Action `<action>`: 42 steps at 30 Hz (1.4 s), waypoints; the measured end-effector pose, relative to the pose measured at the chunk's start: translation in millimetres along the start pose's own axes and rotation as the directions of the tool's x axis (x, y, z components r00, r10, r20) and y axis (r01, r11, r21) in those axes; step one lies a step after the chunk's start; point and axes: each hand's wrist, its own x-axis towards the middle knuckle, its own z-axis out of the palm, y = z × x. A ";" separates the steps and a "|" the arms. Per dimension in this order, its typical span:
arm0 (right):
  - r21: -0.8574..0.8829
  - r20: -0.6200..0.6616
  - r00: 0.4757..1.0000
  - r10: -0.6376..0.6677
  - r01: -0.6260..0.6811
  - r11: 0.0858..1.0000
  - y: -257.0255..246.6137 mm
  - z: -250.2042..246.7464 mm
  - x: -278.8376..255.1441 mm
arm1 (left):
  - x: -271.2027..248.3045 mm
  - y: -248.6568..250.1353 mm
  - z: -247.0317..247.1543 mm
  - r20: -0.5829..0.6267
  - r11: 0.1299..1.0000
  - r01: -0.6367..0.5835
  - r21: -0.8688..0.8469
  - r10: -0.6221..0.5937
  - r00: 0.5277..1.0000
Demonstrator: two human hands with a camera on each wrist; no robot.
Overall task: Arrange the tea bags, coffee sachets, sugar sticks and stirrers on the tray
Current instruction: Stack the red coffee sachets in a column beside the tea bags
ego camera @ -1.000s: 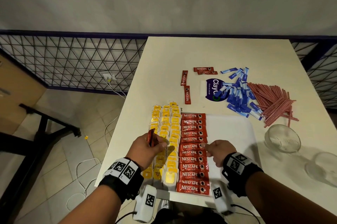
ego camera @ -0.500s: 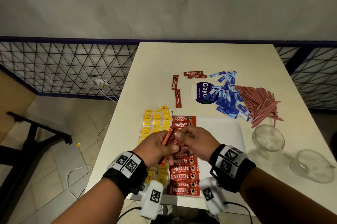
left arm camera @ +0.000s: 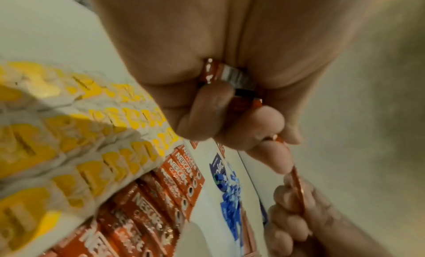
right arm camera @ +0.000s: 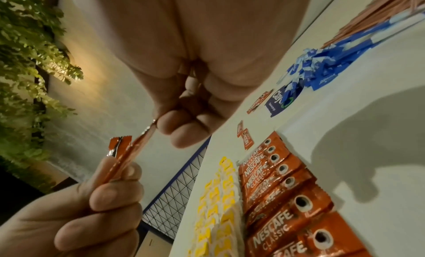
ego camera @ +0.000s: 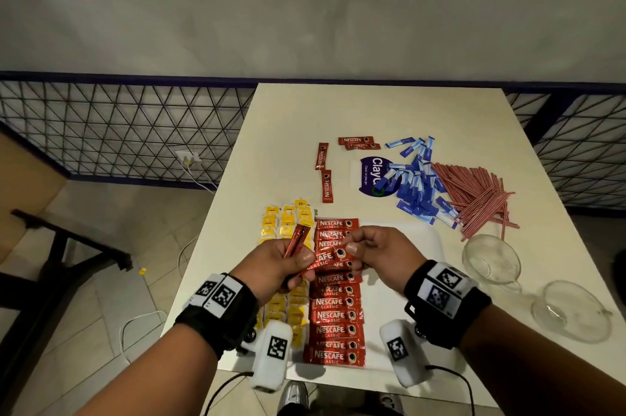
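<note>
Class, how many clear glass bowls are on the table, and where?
2. One bowl sits just right of the tray; the second bowl lies nearer, by the table's right edge.

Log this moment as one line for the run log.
left hand: holds spare sachets | right hand: pinches one coffee sachet above tray | sugar sticks, stirrers: on table

We are seeing two glass bowls sitting on the white desk, a metal grid fence running behind.
</note>
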 end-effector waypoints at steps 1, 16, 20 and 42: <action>0.028 -0.003 1.000 -0.002 0.002 1.000 0.3 -0.1 -0.2 | 0.4 0.3 0.9 0.000 0.999 0.014 -0.044 -0.014 1.000; 0.206 -0.004 0.970 0.244 -0.238 0.949 26.2 -6.7 -6.3 | 13.3 -17.2 7.1 -0.179 0.997 0.005 0.077 0.009 0.984; 0.173 -0.042 0.924 0.380 -0.368 0.914 50.6 -12.9 -8.3 | 11.4 -27.4 -11.6 -0.270 0.977 0.074 0.199 -0.018 0.963; -0.140 -0.193 0.816 0.545 -0.573 0.807 90.6 3.1 11.0 | -7.3 -41.7 -32.0 -0.281 0.964 0.122 0.235 -0.053 0.958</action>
